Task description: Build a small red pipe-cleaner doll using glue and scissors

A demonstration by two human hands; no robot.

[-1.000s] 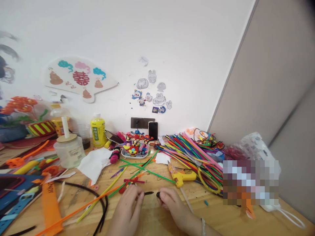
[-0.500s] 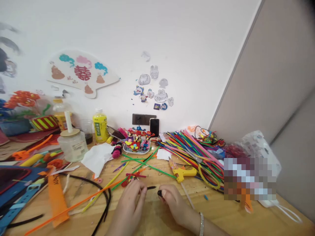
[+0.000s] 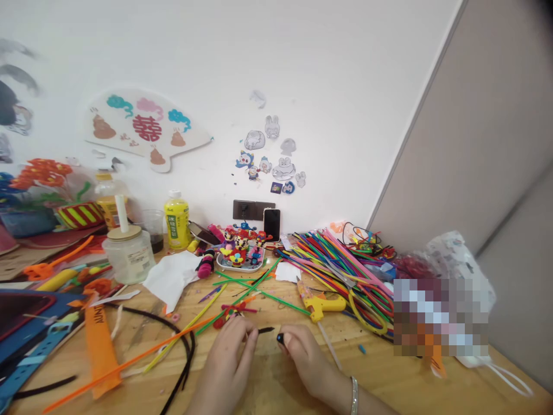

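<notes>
My left hand [image 3: 230, 351] is closed near the middle front of the table, with a thin black pointed tip [image 3: 266, 330] sticking out past its fingers to the right. Most of that black-tipped thing is hidden in the hand. Between finger and thumb, my right hand [image 3: 305, 356] pinches a small black cap-like piece [image 3: 280, 338], its bluish end facing the tip across a small gap. Just beyond my left fingers lies a red pipe-cleaner figure [image 3: 219, 320], partly covered by the hand.
A yellow glue gun [image 3: 324, 304] lies right of centre, before a heap of coloured pipe cleaners [image 3: 319, 259] with scissors [image 3: 367, 314]. Small dolls fill a tray [image 3: 240, 266] at the back. A glass jar [image 3: 128, 259] and yellow bottle [image 3: 176, 222] stand left.
The black piece in my right fingers has turned slightly, showing more of its bluish end. Both hands stay in nearly the same place.
</notes>
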